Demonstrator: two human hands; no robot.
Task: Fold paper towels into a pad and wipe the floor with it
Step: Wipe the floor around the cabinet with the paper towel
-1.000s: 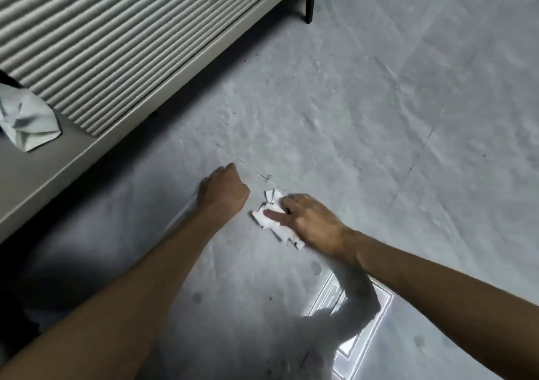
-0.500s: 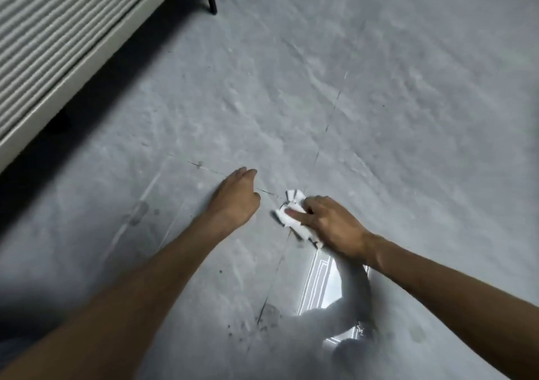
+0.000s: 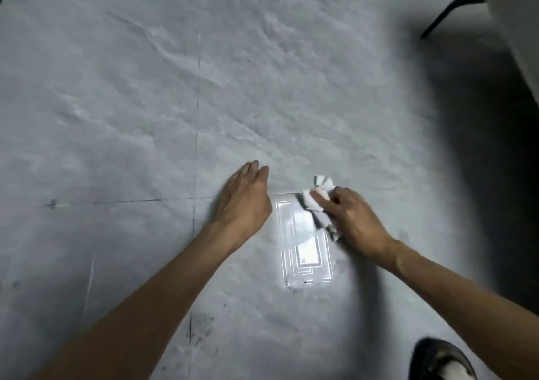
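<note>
1. Floor (image 3: 131, 111): grey tile, glossy and mottled. Dark grout lines (image 3: 196, 146) cross left of the hands; dark scuff marks (image 3: 199, 336) toward the near edge.
2. Paper towel pad (image 3: 313, 201): white, crumpled, blurred in outline. Lies pressed on the floor right of centre, partly under the right hand, with a ragged end poking out beyond the fingertips.
3. Right hand (image 3: 354, 219): palm down on the pad, fingers curled over it, gripping it against the floor.
4. Left hand (image 3: 243, 201): just beside the pad, not touching it. Palm down at the floor, fingers straight and close together, holds nothing.
5. Light reflection (image 3: 304, 251): bright rectangle on the floor between the two forearms, meeting the pad's near side.
6. Shoe (image 3: 440, 359): dark, rounded toe, at the near right corner.
7. Furniture (image 3: 513, 17): pale body at the far right corner, on a thin dark leg (image 3: 449, 12). Deep shadow below it along the floor's right edge.
</note>
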